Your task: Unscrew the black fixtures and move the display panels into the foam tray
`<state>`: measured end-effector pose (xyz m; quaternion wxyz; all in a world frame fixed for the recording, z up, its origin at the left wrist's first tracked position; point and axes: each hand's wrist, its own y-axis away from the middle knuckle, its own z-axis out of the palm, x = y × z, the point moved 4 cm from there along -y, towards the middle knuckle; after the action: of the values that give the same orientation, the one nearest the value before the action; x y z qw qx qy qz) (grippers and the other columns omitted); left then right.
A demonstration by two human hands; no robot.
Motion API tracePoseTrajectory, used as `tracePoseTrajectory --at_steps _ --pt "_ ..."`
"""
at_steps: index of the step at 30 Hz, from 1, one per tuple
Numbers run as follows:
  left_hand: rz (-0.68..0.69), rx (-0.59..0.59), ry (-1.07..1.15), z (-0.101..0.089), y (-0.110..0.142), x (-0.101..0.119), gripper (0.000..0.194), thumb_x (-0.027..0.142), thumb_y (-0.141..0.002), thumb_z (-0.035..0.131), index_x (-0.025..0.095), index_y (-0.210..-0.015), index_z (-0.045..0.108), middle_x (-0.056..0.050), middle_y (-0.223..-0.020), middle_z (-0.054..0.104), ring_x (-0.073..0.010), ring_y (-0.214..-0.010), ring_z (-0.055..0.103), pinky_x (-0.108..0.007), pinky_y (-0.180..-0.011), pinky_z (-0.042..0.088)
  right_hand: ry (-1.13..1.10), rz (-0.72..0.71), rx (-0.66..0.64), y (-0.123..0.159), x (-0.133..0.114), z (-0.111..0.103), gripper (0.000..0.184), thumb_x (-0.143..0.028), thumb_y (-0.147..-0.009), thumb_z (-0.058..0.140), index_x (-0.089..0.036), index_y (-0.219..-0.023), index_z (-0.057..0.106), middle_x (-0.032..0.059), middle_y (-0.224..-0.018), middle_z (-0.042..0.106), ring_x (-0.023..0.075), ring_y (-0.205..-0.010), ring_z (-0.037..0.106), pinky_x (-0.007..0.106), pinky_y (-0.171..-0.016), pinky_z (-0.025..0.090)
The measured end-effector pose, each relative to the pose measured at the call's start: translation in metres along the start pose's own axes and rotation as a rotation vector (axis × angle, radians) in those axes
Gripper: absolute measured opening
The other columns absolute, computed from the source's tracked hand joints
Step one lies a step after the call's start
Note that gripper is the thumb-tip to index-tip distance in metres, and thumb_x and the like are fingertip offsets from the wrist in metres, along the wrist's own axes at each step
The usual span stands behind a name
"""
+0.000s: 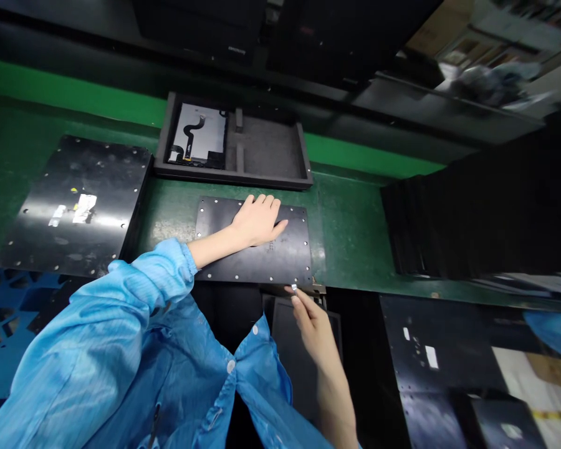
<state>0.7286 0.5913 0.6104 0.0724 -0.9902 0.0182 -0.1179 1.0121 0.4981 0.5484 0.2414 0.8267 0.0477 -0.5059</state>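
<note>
My left hand (258, 221) lies palm down on a flat black plate (224, 259), its fingers pointing away from me and its thumb out to the right. Small bright round spots run along the plate's edges. Just below the plate's near right corner, my right hand (313, 321) has its thumb and index finger closed together. A tiny shiny piece (294, 288) shows at those fingertips; what it is I cannot make out. Beyond the plate stands a dark grey foam tray (273, 149). In its left compartment lies a display panel (203, 128) with a black flex cable.
Another black plate (88, 181) with torn white labels lies at the left. A tall dark stack (453, 212) stands at the right of the green bench (350, 218). A blue plastic crate (14, 330) is at lower left, and black panels (434, 349) are at lower right.
</note>
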Motion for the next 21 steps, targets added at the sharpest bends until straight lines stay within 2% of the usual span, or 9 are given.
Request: tracePoseTrajectory --at_steps 1,2,4,7,9,12,14,19,21 --pt "-0.001 0.004 0.012 0.0 0.0 0.0 0.057 0.051 -0.112 0.046 0.002 -0.136 0.063 -0.022 -0.129 0.07 -0.0368 -0.119 0.065 -0.051 -0.107 0.047 0.08 -0.033 -0.028 -0.001 -0.008 -0.008 0.06 -0.067 -0.101 0.066 -0.019 -0.133 0.08 0.0126 -0.109 0.081 0.028 -0.099 0.074 0.037 -0.084 0.06" --pt "0.009 0.011 0.025 -0.001 0.002 0.0 0.059 0.052 -0.111 0.048 0.002 -0.14 0.062 -0.023 -0.135 0.069 -0.0368 -0.125 0.064 -0.051 -0.11 0.047 0.151 -0.062 -0.051 -0.002 -0.017 -0.014 0.056 -0.065 -0.103 0.064 -0.02 -0.133 0.081 0.0136 -0.125 0.08 0.0314 -0.117 0.074 0.042 -0.1 0.059" --pt "0.073 0.015 0.053 -0.002 0.008 0.003 0.069 0.056 -0.109 0.054 0.002 -0.151 0.055 -0.025 -0.155 0.058 -0.0376 -0.144 0.054 -0.053 -0.124 0.039 0.296 -0.102 -0.071 -0.002 -0.032 -0.023 0.051 -0.058 -0.108 0.057 -0.024 -0.137 0.079 0.0116 -0.138 0.077 0.0331 -0.132 0.07 0.046 -0.115 0.054" --pt "0.231 -0.071 0.089 -0.004 0.033 0.016 0.096 0.074 -0.099 0.065 0.01 -0.166 0.041 -0.025 -0.178 0.031 -0.0418 -0.167 0.025 -0.069 -0.136 0.014 0.541 -0.142 -0.058 0.001 -0.049 -0.027 0.047 -0.049 -0.112 0.048 -0.026 -0.142 0.077 0.011 -0.13 0.081 0.0339 -0.122 0.076 0.045 -0.105 0.059" --pt "0.282 -0.138 0.101 -0.007 0.059 0.024 0.11 0.08 -0.086 0.077 0.017 -0.169 0.04 -0.025 -0.18 0.024 -0.0481 -0.169 0.016 -0.082 -0.131 0.008 0.705 -0.158 -0.044 0.004 -0.056 -0.026 0.047 -0.045 -0.113 0.043 -0.027 -0.142 0.076 0.0113 -0.12 0.084 0.0342 -0.108 0.081 0.042 -0.09 0.06" --pt "0.233 -0.151 0.055 -0.02 0.095 0.03 0.114 0.054 -0.073 0.1 0.02 -0.167 0.044 -0.026 -0.179 0.025 -0.0568 -0.165 0.021 -0.087 -0.127 0.019 0.891 -0.153 -0.027 0.007 -0.064 -0.024 0.047 -0.042 -0.115 0.039 -0.03 -0.143 0.075 0.0114 -0.109 0.085 0.0323 -0.088 0.082 0.037 -0.07 0.054" --pt "0.194 -0.156 -0.009 -0.028 0.111 0.03 0.104 0.038 -0.076 0.1 0.016 -0.164 0.048 -0.029 -0.176 0.031 -0.0595 -0.161 0.029 -0.085 -0.124 0.031 0.965 -0.138 -0.029 0.007 -0.068 -0.024 0.046 -0.041 -0.116 0.039 -0.031 -0.144 0.075 0.0113 -0.104 0.085 0.0307 -0.081 0.08 0.035 -0.064 0.048" --pt "0.304 -0.147 -0.092 -0.035 0.127 0.032 0.052 0.02 -0.101 0.069 0.014 -0.152 0.062 -0.027 -0.163 0.053 -0.0533 -0.149 0.053 -0.073 -0.111 0.055 1.086 -0.108 -0.035 0.005 -0.077 -0.025 0.042 -0.04 -0.116 0.042 -0.033 -0.139 0.076 0.0101 -0.097 0.084 0.0285 -0.075 0.078 0.033 -0.06 0.039" --pt "0.356 -0.098 -0.133 -0.04 0.13 0.034 0.047 0.01 -0.104 0.057 0.014 -0.15 0.064 -0.025 -0.16 0.058 -0.0487 -0.144 0.06 -0.067 -0.107 0.061 1.106 -0.124 -0.031 0.005 -0.08 -0.026 0.041 -0.039 -0.116 0.042 -0.033 -0.136 0.078 0.0101 -0.097 0.084 0.0269 -0.072 0.077 0.032 -0.06 0.037"
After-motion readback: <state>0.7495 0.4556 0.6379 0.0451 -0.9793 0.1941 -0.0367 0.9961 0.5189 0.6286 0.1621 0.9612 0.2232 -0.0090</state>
